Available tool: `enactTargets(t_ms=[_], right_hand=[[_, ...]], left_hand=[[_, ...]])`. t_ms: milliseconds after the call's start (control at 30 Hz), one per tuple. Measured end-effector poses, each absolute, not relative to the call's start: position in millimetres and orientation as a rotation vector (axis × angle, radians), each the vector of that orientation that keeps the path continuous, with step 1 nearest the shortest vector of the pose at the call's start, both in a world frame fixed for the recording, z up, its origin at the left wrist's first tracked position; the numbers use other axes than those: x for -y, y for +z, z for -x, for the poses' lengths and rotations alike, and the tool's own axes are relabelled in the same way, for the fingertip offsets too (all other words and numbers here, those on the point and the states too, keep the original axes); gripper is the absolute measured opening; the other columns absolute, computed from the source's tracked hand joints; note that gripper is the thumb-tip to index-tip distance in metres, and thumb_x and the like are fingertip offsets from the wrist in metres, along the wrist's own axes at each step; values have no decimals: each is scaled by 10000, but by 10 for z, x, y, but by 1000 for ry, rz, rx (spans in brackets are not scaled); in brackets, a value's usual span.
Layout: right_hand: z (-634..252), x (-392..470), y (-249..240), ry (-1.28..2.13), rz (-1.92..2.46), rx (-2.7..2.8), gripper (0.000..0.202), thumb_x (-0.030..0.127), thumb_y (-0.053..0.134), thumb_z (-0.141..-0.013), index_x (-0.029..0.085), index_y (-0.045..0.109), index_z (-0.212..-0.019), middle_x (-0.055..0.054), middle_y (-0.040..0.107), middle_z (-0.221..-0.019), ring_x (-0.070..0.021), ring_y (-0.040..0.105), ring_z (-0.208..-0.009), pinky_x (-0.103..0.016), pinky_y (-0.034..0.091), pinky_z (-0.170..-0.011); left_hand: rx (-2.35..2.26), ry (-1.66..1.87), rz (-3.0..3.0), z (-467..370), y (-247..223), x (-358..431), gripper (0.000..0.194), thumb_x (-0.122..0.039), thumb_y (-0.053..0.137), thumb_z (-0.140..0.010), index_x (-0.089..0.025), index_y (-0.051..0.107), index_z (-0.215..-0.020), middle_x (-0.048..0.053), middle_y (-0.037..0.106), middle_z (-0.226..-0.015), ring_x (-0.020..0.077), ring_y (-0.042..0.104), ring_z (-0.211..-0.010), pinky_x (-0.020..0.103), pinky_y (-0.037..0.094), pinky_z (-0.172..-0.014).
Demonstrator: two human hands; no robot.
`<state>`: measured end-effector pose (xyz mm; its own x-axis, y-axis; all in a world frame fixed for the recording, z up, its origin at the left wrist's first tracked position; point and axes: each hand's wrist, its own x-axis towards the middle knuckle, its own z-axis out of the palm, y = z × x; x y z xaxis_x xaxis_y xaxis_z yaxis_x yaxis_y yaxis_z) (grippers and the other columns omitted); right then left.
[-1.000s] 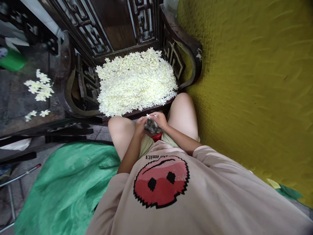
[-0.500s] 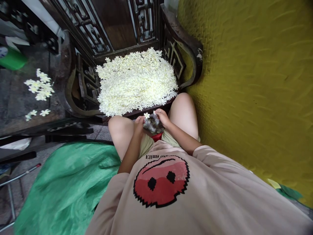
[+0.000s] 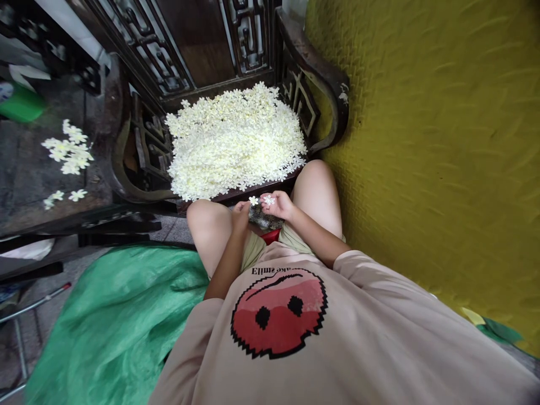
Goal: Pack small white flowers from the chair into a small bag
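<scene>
Between my knees, my left hand (image 3: pixel 241 211) pinches a small white flower (image 3: pixel 253 200) with a yellowish centre, its petals facing up. Close beside it, my right hand (image 3: pixel 279 205) is turned palm up with its fingers curled, and another white flower (image 3: pixel 269 200) lies at its fingers. The two flowers are a little apart. Below the hands is a dark, speckled clump in clear wrapping (image 3: pixel 264 219), partly hidden. Just beyond, a thick heap of white flowers (image 3: pixel 236 140) covers the seat of a dark wooden chair (image 3: pixel 122 185).
At left, a dark wooden surface (image 3: pixel 25 163) carries a few loose flowers (image 3: pixel 70 147) and a green container (image 3: pixel 21 102). A green sheet (image 3: pixel 126 320) bulges at my left side. A yellow textured wall covering (image 3: pixel 430 140) rises on the right.
My right hand has rolled palm up and come nearer the left, showing a flower at its fingers. My left hand stays almost still with its flower.
</scene>
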<state>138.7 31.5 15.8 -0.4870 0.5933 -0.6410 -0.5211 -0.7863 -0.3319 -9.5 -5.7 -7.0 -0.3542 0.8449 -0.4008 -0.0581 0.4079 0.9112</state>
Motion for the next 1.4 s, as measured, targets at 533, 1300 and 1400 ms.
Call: enactTargets(t_ms=[533,1300,1400], right_hand=[[-1235,-207,-33,1458,1321,1256,251,367,724,-583,178,662,-736,12,611,-674,-104,466,-593,-226,379,-578],[-1236,-235,-113,1614,1206,1033,300,407,760,-523,152,687,-662,-28,669,-701,-144,575,-678,-265,430,-674],[-1233,-231,-105,1628,1208,1019,306,406,768,-518,150,689,-666,-30,673,-704,-147,582,-687,-269,435,-686]], left_hand=[[-1569,1119,-670,94,-64,52,250,-397,672,-610,-177,558,-583,-38,473,-516,84,413,-523,228,337,-542],[-1121,1102,-308,120,-14,52,307,-341,775,-635,-155,534,-673,-56,480,-557,38,438,-505,169,349,-520],[-1121,1111,-297,114,-7,51,321,-344,782,-625,-151,529,-668,-54,491,-575,35,440,-509,169,350,-519]])
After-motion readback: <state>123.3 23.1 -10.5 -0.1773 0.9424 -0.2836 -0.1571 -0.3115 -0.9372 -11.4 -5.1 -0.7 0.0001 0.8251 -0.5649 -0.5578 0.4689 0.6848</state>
